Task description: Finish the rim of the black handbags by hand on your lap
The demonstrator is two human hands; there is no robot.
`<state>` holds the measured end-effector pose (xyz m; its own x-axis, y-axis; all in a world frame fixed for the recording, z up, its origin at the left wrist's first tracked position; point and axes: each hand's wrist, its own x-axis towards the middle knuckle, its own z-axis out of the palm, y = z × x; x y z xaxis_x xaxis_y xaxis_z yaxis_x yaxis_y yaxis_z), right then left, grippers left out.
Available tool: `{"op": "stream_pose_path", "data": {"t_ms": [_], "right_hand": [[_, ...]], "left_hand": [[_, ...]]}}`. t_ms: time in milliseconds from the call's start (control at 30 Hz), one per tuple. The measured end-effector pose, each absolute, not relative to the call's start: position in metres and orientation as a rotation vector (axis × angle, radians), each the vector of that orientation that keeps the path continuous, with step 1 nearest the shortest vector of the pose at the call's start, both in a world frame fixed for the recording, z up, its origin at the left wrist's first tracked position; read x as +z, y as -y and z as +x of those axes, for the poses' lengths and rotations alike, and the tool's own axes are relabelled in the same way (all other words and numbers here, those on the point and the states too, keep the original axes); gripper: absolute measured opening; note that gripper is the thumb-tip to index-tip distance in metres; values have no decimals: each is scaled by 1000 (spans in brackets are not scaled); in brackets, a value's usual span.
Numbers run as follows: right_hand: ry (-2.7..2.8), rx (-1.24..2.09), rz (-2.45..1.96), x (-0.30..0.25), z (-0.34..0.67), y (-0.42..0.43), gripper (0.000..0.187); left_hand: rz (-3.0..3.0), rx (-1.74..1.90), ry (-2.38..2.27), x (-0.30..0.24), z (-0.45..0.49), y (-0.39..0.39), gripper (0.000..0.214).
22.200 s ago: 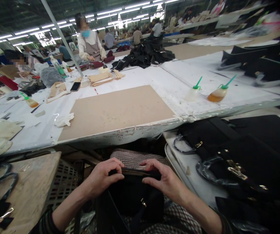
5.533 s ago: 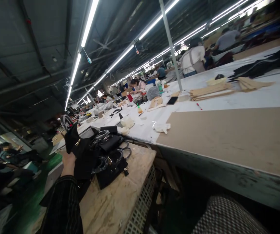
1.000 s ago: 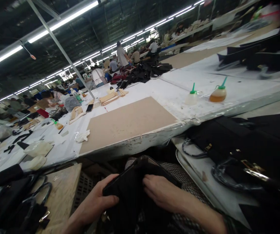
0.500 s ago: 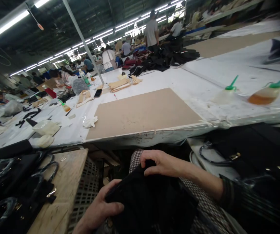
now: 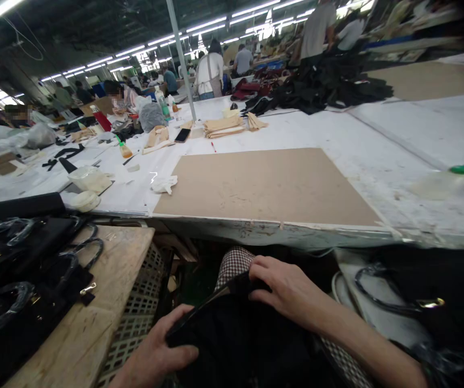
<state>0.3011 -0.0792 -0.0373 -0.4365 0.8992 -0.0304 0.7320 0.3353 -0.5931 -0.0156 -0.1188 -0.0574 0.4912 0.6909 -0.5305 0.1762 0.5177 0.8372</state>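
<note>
A black bag (image 5: 232, 334) lies across my lap over checked trousers, its upper edge running slantwise between my hands. My left hand (image 5: 161, 345) grips the left end of that edge, thumb on the near side and fingers behind. Farther along the same edge, my right hand (image 5: 278, 288) pinches the rim between thumb and curled fingers. The bag's lower part runs out of the picture, and its dark inside shows little detail.
A white-covered table (image 5: 393, 161) with a brown board (image 5: 264, 186) stands ahead. Black bags (image 5: 46, 291) with wrapped handles lie on a wooden board (image 5: 106, 280) at left, above a plastic crate (image 5: 138, 302). Another black bag (image 5: 450, 291) is at right. Several people work farther back.
The view has swung, so the table scene sits farther right and more level. Both hands keep hold of the bag, whose upper edge now looks straighter and more stretched between them.
</note>
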Motion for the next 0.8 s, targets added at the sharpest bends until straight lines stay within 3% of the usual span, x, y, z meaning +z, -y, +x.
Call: {"op": "stream_pose_path", "data": {"t_ms": [167, 433, 800], "right_hand": [[2147, 1153, -1154, -38, 297, 63, 14], [1996, 1242, -1269, -48, 290, 54, 13], [1869, 1297, -1367, -50, 287, 59, 17]], "left_hand": [[1140, 410, -1103, -59, -17, 119, 57], [1266, 501, -1293, -42, -12, 127, 35], [1130, 587, -1384, -43, 1, 128, 33]]}}
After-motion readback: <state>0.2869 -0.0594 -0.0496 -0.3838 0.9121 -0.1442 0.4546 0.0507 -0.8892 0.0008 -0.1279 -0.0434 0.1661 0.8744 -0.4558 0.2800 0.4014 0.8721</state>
